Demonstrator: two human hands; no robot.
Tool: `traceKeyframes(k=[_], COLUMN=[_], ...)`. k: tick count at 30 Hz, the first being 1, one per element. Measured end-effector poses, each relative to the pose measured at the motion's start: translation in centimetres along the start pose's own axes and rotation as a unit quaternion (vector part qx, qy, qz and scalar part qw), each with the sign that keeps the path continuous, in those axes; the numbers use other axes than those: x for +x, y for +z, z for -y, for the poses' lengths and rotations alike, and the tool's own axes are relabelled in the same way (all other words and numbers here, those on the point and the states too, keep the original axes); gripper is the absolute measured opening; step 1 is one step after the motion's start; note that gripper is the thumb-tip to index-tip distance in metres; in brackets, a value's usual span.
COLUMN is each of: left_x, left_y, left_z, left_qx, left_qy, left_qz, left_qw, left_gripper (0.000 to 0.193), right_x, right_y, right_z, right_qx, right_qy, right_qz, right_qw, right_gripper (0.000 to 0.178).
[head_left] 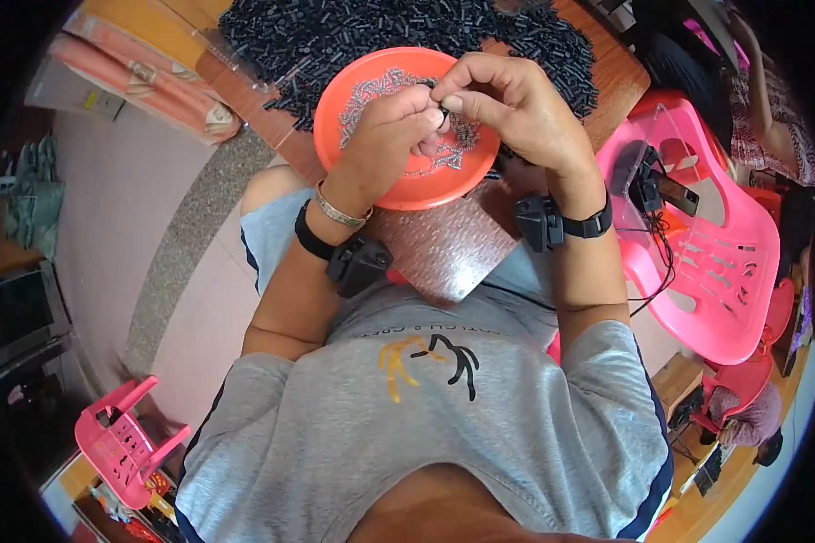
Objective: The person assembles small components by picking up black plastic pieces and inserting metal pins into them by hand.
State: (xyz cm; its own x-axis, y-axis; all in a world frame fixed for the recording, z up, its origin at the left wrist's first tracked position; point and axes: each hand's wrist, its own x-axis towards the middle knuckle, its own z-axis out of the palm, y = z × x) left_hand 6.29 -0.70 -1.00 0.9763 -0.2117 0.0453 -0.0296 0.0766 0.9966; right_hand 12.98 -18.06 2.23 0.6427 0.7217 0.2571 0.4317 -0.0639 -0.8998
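Observation:
Over an orange plastic basin [435, 190], my two hands meet with their fingertips close together. Small silvery metal pieces [364, 93] lie scattered inside the basin; their exact kind is too small to tell. My left hand [385, 140] is closed, its thumb and fingers pinching a small black part [443, 117], mostly hidden by the fingers. My right hand [521, 104] touches the left fingertips in a pinch of its own. Whatever sits between its thumb and forefinger is too small to make out.
A large heap of short black cylindrical parts [362, 32] covers the wooden table [453, 258] behind the basin. To the right stands a pink plastic chair [706, 271] with black cables [666, 244] on it. Other people [770, 118] sit farther right.

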Motion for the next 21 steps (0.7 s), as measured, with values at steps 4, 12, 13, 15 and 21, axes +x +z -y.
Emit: traceKeyframes(k=[4,12,13,15,21], left_x=[0.1,-0.1,-0.1,-0.1,-0.1], left_y=[0.1,-0.8,-0.8,-1.0,-0.9], left_z=[0.1,-0.2,-0.2,-0.2,0.1], left_qx=[-0.192,-0.220,-0.220,-0.224,-0.280], left_qy=[-0.016,0.014,0.007,0.012,0.009], left_qz=[0.018,0.030,0.030,0.032,0.029], left_qw=[0.981,0.975,0.975,0.974,0.959], left_gripper=[0.020,0.021,0.021,0.021,0.021], right_x=[0.2,0.3,0.3,0.4,0.3], right_y=[0.1,0.4,0.5,0.6,0.7], right_z=[0.3,0.2,0.2,0.4,0.5], right_qx=[0.031,0.133,0.099,0.058,-0.037], right_qy=[-0.039,0.027,-0.003,-0.019,-0.031], right_qz=[-0.009,-0.066,-0.066,-0.055,-0.041], right_qw=[0.999,0.989,0.993,0.997,0.998], right_gripper=[0.012,0.019,0.020,0.020,0.030])
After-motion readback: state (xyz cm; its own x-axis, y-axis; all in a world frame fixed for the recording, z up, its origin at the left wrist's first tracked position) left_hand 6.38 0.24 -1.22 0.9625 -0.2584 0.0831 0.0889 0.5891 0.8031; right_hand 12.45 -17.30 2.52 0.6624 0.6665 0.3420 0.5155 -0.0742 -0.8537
